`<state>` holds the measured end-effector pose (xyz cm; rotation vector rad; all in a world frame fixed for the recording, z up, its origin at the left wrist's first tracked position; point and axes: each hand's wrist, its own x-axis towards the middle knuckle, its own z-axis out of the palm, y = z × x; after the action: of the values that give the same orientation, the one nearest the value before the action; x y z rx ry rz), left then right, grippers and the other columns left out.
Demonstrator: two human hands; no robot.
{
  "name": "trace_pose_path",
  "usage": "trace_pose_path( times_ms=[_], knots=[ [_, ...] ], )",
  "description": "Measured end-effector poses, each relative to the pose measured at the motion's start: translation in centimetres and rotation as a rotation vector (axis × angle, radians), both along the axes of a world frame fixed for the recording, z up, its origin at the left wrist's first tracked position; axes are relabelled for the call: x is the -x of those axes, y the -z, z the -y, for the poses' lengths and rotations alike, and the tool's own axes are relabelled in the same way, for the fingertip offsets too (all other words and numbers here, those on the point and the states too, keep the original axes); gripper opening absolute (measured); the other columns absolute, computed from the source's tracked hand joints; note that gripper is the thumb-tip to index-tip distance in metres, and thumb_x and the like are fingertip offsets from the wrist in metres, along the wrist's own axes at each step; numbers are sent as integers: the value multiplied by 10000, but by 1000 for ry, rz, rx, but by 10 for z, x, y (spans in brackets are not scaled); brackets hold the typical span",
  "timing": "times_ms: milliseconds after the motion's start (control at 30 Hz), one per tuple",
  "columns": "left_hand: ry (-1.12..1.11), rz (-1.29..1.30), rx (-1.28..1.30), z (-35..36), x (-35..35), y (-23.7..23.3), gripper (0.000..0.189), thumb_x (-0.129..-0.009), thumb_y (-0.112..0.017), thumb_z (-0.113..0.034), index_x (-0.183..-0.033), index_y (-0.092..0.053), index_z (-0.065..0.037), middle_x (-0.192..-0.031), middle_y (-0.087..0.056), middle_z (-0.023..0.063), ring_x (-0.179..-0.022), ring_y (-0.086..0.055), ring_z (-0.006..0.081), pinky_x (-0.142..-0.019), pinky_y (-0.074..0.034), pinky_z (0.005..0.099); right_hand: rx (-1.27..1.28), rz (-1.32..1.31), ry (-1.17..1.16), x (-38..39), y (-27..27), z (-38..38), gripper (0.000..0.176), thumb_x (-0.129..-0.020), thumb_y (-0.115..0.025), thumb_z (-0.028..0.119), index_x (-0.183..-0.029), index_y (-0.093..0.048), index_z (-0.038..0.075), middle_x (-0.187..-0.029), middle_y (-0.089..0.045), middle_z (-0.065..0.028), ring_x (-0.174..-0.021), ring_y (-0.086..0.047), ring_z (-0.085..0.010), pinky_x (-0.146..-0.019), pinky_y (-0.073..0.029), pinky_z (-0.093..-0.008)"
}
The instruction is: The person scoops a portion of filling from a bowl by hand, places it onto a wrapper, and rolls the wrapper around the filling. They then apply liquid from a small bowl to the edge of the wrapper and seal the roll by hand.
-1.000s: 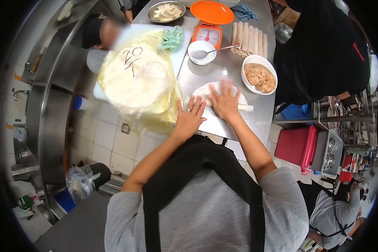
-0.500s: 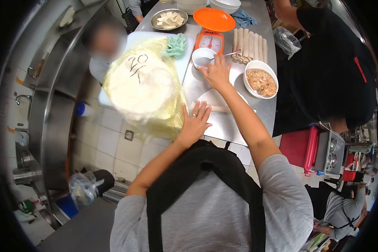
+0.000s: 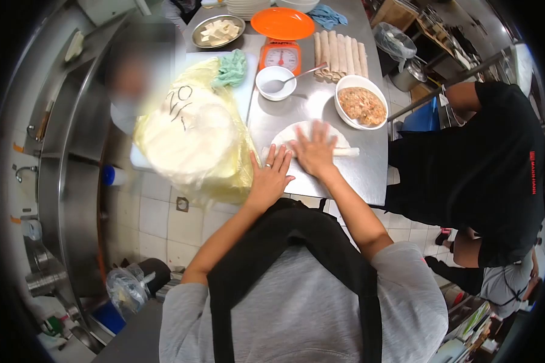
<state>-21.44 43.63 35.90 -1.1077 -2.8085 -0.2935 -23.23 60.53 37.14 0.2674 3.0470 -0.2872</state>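
Note:
A round white wrapper [image 3: 292, 130] lies on the steel table, its near part rolled into a tube [image 3: 346, 152]. My left hand [image 3: 270, 176] rests open at the left end of the roll, fingers apart. Over the roll and wrapper is my right hand [image 3: 313, 151], its fingers spread and slightly blurred. Beyond them stands a small white bowl [image 3: 266, 77] with a spoon [image 3: 274, 86] in it. A white bowl of orange-brown filling [image 3: 361, 105] is to the right. Finished rolls [image 3: 340, 54] lie side by side behind it.
Left of my hands, a yellow plastic bag [image 3: 239, 160] surrounds a stack of white wrappers [image 3: 194, 130] on a white board. An orange scale [image 3: 280, 57], orange plate [image 3: 283, 23] and bowl of white cubes [image 3: 219, 30] stand farther back. People stand at both sides.
My right hand has moved from the small bowl down to the wrapper and roll. The spoon now rests in the bowl. The person on the right has shifted.

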Motion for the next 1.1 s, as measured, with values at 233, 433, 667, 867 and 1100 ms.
trace_pose_path(
  times_ms=[233, 433, 667, 867, 1100],
  knots=[
    [18, 19, -10, 0, 2, -2, 648, -875, -525, -427, -1388, -371, -63, -1480, -304, 92, -1379, -252, 288, -998, -117, 735, 25, 248, 154, 5, -15, -9, 693, -929, -203, 615, -1488, -190, 206, -1542, -60, -189, -1411, 28, -418, -1083, 22, -612],
    [30, 6, -3, 0, 2, -6, 659, -867, -538, -423, -1389, -366, -60, -1479, -302, 105, -1380, -246, 291, -998, -116, 734, -181, 167, 342, 12, -34, -17, 613, -907, -414, 539, -1204, -596, 35, -1418, -371, -214, -1353, -258, -381, -1053, -161, -604],
    [45, -63, -13, -4, 1, -4, 644, -874, -537, -421, -1378, -376, -54, -1467, -313, 127, -1378, -251, 295, -987, -141, 735, 43, -528, -48, 101, -19, 28, 393, -804, -643, 419, -1006, -672, 83, -1286, -446, -208, -1259, -347, -362, -982, -269, -612],
    [82, -30, 5, -6, -1, -4, 643, -878, -532, -416, -1385, -367, -57, -1475, -296, 125, -1385, -234, 290, -994, -140, 727, 38, -526, -48, 105, -16, 22, 515, -815, -613, 471, -1131, -611, 64, -1348, -390, -234, -1315, -275, -398, -985, -230, -652],
    [176, -58, -27, -24, 12, 2, 562, -904, -512, -337, -1370, -384, -50, -1446, -348, 111, -1365, -280, 279, -1037, -152, 675, 4, -14, 532, -8, 1, -11, 758, -906, -304, 612, -1400, -372, 41, -1504, -154, -255, -1412, -20, -406, -1074, 29, -626]
  ],
)
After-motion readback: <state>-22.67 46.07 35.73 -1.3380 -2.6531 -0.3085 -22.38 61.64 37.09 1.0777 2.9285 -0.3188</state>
